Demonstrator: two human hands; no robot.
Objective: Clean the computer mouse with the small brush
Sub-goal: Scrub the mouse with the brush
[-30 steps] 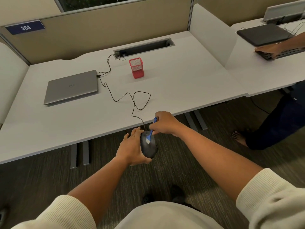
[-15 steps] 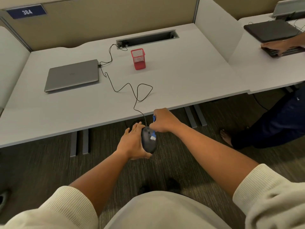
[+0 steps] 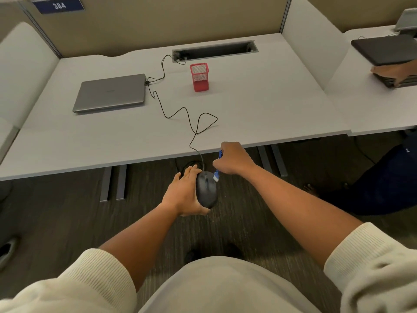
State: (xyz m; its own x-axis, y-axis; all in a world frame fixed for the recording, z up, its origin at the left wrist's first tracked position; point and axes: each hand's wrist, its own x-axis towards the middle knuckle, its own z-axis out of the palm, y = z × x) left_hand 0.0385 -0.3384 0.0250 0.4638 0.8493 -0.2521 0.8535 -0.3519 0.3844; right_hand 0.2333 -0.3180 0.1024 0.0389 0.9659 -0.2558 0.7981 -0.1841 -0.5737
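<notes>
A black wired computer mouse is held in the air below the desk's front edge, cupped from the left by my left hand. Its black cable runs up over the desk edge to the closed laptop. My right hand grips a small blue brush with white bristles. The bristle tip touches the mouse's front right, near the buttons. Most of the brush handle is hidden inside my fingers.
On the white desk lie a closed grey laptop and a red mesh pen cup. A cable slot sits at the back. Another person's hand rests on a dark laptop on the right desk.
The brush tip has moved from the mouse's middle toward its front right edge. The view has shifted slightly, and both hands keep their hold.
</notes>
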